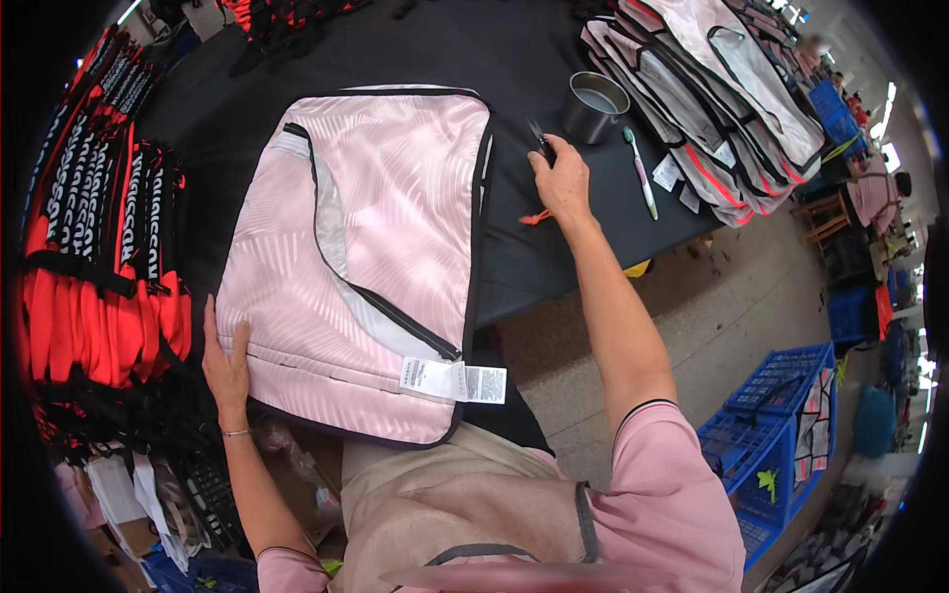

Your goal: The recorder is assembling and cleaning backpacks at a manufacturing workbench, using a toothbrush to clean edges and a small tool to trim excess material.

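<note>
A pale pink bag panel (pixel 400 188) with a wavy sheen and black edging lies on the black table in front of me. A curved black zipper runs down it, with grey-white lining showing along the curve. White labels (pixel 453 380) stick out at its lower right corner. My left hand (pixel 227 364) grips the panel's lower left edge, thumb on top and fingers along the side. Off the panel's upper right side, my right hand (pixel 563 183) is closed around small thread snips (pixel 540 138), their points facing away from me. An orange cord (pixel 535 217) lies near that hand.
A steel mug (pixel 596 107) and a green-and-white toothbrush (pixel 641 173) stand and lie right of the snips. Beyond them is a stack of similar panels (pixel 707 99). Red and black straps (pixel 99 237) are piled at the left. Blue crates (pixel 771 435) stand on the floor at right.
</note>
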`<state>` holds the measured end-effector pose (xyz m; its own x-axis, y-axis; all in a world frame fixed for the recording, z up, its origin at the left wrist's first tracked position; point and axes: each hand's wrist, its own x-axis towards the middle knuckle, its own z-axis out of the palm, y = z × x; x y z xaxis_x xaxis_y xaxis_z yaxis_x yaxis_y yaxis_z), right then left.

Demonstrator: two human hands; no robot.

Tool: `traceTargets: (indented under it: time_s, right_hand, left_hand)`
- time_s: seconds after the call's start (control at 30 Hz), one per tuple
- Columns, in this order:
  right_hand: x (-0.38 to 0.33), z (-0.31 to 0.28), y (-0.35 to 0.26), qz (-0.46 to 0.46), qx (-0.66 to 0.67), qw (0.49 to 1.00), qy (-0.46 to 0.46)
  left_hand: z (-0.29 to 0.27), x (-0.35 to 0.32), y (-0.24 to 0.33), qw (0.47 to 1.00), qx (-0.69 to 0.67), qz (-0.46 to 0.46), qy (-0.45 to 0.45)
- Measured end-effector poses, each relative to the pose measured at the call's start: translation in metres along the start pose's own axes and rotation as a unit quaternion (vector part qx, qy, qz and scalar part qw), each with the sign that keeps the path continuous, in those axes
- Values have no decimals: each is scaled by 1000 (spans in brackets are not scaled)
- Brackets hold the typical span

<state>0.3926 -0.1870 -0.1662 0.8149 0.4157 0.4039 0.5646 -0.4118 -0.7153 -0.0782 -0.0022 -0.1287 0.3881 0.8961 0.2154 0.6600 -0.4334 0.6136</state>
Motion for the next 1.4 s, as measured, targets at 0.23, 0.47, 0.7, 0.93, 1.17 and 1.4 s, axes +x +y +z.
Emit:
traceTargets:
  time_s: [0.23, 0.47, 0.7, 0.93, 1.17, 1.4]
  right_hand:
    - [1, -76, 60, -54, -354, 929, 94]
    - [-6, -116, 113, 19, -304, 952, 39]
    - [45, -161, 30, -72, -222, 969, 78]
    - [130, -114, 16, -231, -463, 852, -80]
    - [150, -110, 4, -230, -506, 821, -130]
    - [130, -137, -7, -169, -498, 839, -136]
  left_hand:
    - [-10, -10, -25, 999, -8, 31, 24]
    - [-29, 18, -67, 997, -28, 68, -17]
    - [-25, 41, -98, 995, -80, 52, -36]
    - [-24, 46, -94, 994, -76, 58, -50]
    - [-18, 46, -103, 995, -82, 44, -43]
    - [-46, 55, -78, 993, -53, 68, -82]
